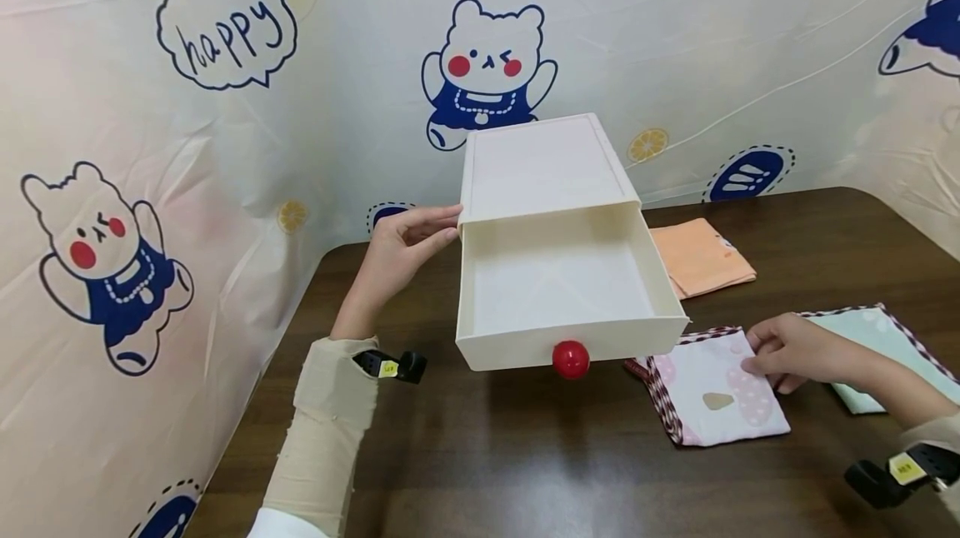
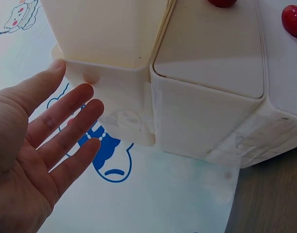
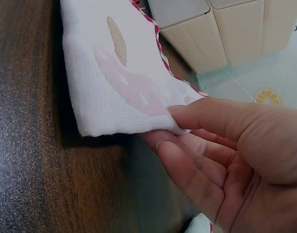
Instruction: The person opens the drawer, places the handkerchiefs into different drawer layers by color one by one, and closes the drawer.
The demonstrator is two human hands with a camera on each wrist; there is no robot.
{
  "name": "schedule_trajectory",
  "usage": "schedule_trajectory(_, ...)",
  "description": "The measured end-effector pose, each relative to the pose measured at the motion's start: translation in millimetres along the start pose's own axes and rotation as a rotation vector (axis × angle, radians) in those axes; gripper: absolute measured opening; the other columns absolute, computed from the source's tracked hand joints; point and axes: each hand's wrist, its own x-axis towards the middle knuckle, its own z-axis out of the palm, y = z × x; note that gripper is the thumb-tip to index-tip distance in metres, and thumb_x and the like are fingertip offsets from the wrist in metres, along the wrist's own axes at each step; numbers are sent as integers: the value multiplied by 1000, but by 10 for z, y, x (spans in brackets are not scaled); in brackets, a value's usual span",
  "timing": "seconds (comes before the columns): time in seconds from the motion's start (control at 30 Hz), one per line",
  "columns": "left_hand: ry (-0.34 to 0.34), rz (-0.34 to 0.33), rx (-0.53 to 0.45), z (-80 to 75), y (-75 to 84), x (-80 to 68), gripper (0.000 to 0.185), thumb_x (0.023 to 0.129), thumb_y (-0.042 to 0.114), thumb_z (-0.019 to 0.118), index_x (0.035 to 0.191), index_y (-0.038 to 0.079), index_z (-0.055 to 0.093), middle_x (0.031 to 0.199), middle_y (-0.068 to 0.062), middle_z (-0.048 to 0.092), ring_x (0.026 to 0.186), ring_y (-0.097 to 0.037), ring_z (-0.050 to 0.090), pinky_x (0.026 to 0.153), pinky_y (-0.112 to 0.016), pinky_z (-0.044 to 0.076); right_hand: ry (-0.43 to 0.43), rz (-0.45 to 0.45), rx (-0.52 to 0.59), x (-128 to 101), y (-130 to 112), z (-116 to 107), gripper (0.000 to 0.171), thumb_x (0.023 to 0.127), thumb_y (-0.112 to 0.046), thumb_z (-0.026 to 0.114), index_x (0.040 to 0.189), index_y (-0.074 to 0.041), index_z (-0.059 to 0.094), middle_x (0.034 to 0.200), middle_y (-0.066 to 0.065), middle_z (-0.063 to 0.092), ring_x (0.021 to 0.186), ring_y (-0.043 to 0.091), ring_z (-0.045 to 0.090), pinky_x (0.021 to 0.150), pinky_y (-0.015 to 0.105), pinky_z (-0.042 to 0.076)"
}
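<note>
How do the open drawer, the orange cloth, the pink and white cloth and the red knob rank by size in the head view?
1. open drawer
2. pink and white cloth, though it lies nearer the camera than the orange one
3. orange cloth, partly hidden behind the drawer, so these two are unsure
4. red knob, plainly smallest

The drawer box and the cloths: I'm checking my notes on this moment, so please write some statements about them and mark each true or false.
1. The drawer is pulled out and has nothing in it. True.
2. The knob is blue. False: it is red.
3. The right hand pinches the pink-and-white cloth at its edge. True.
4. The left hand grips the knob. False: its straight fingers lie against the box's left side.
5. The orange cloth lies inside the drawer. False: it lies on the table, right of the box.
</note>
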Motion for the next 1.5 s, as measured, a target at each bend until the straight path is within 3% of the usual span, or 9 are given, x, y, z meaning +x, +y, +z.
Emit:
schedule_trajectory(0.7, 4, 1, 19, 6, -6, -18, 31, 86, 1, 62, 117, -4, 60, 108, -18, 63, 94, -26, 63, 77, -29, 51, 34, -17, 78, -88, -68, -120, 35, 81, -18, 70, 101, 9, 59, 83, 8, 63, 69, 20, 59, 63, 33, 54)
schedule_trajectory(1.23, 6, 8, 11, 7, 3, -11, 31, 86, 0, 62, 116, -5, 60, 108, -19, 63, 93, -27, 63, 77, -28, 50, 38, -68, 83, -182, -176, -244, 34, 85, -11, 65, 104, 16, 54, 87, 8, 64, 69, 16, 60, 63, 32, 54)
schedule_trajectory(1.5, 2, 13, 14, 2, 8, -13, 31, 86, -1, 61, 117, -5, 60, 109, -19, 62, 94, -28, 62, 78, -29, 50, 44, -63, 73, -196, -191, -322, 34, 84, -13, 67, 103, 13, 56, 85, 9, 65, 67, 17, 61, 63, 33, 54)
